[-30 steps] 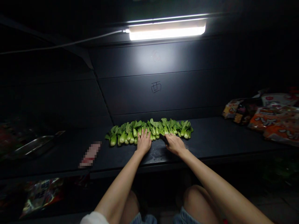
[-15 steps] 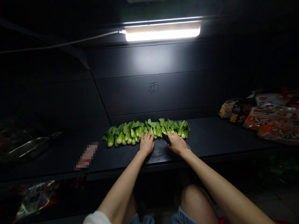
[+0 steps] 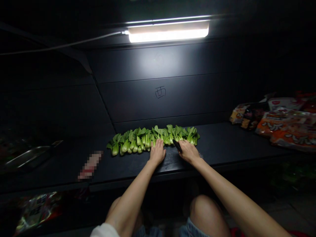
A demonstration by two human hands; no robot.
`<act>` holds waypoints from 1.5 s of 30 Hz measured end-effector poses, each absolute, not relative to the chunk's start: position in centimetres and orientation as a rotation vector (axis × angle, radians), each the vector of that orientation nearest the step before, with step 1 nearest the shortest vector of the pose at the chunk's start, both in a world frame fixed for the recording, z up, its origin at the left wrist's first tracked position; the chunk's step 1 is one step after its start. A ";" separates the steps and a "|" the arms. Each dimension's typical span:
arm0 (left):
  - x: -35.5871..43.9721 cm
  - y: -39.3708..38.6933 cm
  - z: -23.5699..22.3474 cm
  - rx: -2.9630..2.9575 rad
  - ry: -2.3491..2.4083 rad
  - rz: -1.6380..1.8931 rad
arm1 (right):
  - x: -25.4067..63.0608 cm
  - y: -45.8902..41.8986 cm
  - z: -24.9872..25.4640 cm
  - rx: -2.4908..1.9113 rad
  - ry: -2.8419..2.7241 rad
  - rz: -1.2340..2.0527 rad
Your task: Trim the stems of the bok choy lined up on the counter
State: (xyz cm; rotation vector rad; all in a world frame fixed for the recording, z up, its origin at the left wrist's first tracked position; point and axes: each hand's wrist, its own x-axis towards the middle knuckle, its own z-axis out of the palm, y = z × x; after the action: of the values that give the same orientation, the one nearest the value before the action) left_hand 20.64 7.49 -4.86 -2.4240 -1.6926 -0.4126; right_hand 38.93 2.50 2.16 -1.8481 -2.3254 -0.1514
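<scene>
A long row of bok choy (image 3: 134,141) lies along the dark shelf, leaves toward the back panel and pale bases toward me. My left hand (image 3: 158,153) rests flat at the front of the row near its middle, fingers stretched out and touching the bases. To its right, my right hand (image 3: 189,151) is closed around a slim black object (image 3: 177,145), whose kind I cannot make out. That hand is close to the bases at the right part of the row.
Packaged snack bags (image 3: 286,126) are piled on the shelf (image 3: 222,141) at the right. A metal tray (image 3: 29,157) and a blurred-out flat item (image 3: 90,165) lie at the left. Overhead glows a lamp (image 3: 169,33) with a cable. More bags (image 3: 37,209) sit below.
The view has shifted slightly. My left hand has slid a little to the right along the row, its fingers closer together. My right hand, with the black object, has moved slightly right too.
</scene>
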 end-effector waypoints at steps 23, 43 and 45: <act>21.8 7.4 -5.3 -2.452 -1.648 -0.409 | 40.6 2.2 1.9 -1.892 -2.292 -0.175; 23.3 7.5 -5.3 -2.485 -1.613 -0.397 | 42.2 2.2 1.6 -1.942 -2.297 -0.198; 23.5 7.5 -5.2 -2.492 -1.618 -0.403 | 42.5 2.2 1.6 -1.950 -2.284 -0.208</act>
State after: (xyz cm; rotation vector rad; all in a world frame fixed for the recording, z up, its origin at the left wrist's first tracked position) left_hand 23.49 7.47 -5.18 -2.4920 -1.6183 -0.4025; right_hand 42.51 2.19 1.58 -1.9498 -2.2836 -0.2085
